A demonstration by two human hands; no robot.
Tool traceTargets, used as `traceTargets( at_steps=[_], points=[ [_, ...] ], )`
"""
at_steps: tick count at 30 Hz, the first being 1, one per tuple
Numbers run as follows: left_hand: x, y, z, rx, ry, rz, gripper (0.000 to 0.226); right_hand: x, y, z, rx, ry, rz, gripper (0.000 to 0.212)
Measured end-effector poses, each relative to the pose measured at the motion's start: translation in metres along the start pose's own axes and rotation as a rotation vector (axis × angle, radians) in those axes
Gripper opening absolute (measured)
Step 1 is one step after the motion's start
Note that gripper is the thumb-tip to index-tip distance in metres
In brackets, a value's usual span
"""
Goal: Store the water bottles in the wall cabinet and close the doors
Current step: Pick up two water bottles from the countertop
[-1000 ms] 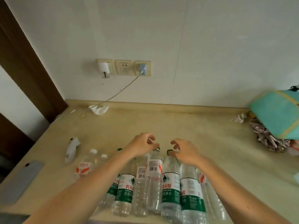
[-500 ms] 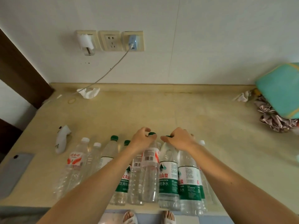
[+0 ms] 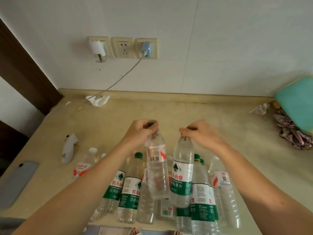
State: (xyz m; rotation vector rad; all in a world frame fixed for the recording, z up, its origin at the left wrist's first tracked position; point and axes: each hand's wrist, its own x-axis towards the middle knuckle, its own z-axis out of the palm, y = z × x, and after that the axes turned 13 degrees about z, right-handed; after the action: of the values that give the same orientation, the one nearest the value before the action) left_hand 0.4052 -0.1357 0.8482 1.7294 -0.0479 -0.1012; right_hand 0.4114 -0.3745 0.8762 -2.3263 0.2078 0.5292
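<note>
Several clear water bottles (image 3: 130, 189) with green or white caps stand crowded at the front edge of a beige counter (image 3: 186, 116). My left hand (image 3: 140, 133) grips the green cap and neck of a bottle with a barcode label (image 3: 156, 172), lifted above the others. My right hand (image 3: 201, 133) pinches the neck of a green-labelled bottle (image 3: 182, 173), also raised off the counter. The wall cabinet is not in view.
A wall with three sockets (image 3: 122, 47) and a charger cable rises behind the counter. Crumpled tissue (image 3: 98, 100) lies at the back left, a white gadget (image 3: 68, 150) and a grey phone (image 3: 16, 182) at the left. A teal bag (image 3: 298, 102) sits at the right over patterned cloth (image 3: 293, 131).
Both hands closed on bottle necks and lifted two bottles up out of the group. The camera view tilted and moved slightly.
</note>
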Motion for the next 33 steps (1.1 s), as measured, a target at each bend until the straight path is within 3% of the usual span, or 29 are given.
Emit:
traceTargets(
  at_steps=[5,9,15,25,27,29,31,33],
  points=[
    [0.017,0.033,-0.006,0.181,0.105,0.241,0.028,-0.001,-0.020,-0.025,0.122,0.224,-0.187,0.012],
    [0.019,0.035,0.005,0.240,0.135,0.357,0.029,0.003,-0.019,-0.013,0.094,0.296,-0.239,0.012],
    [0.023,0.025,0.020,0.314,0.106,0.423,0.033,0.011,-0.016,0.005,0.092,0.303,-0.218,0.018],
    [0.027,0.006,0.008,0.334,0.083,0.367,0.035,0.024,-0.010,0.011,0.132,0.278,-0.218,0.027],
    [0.026,0.004,0.006,0.317,0.049,0.353,0.037,0.027,-0.004,0.017,0.196,0.279,-0.205,0.037],
    [0.025,-0.002,0.006,0.295,0.029,0.331,0.047,0.030,0.006,0.025,0.260,0.221,-0.135,0.063],
    [0.022,-0.015,0.007,0.283,0.011,0.271,0.072,0.036,0.018,0.034,0.313,0.116,-0.028,0.086],
    [0.018,-0.032,0.009,0.255,0.005,0.178,0.092,0.044,0.030,0.044,0.321,0.010,0.045,0.095]
  ],
)
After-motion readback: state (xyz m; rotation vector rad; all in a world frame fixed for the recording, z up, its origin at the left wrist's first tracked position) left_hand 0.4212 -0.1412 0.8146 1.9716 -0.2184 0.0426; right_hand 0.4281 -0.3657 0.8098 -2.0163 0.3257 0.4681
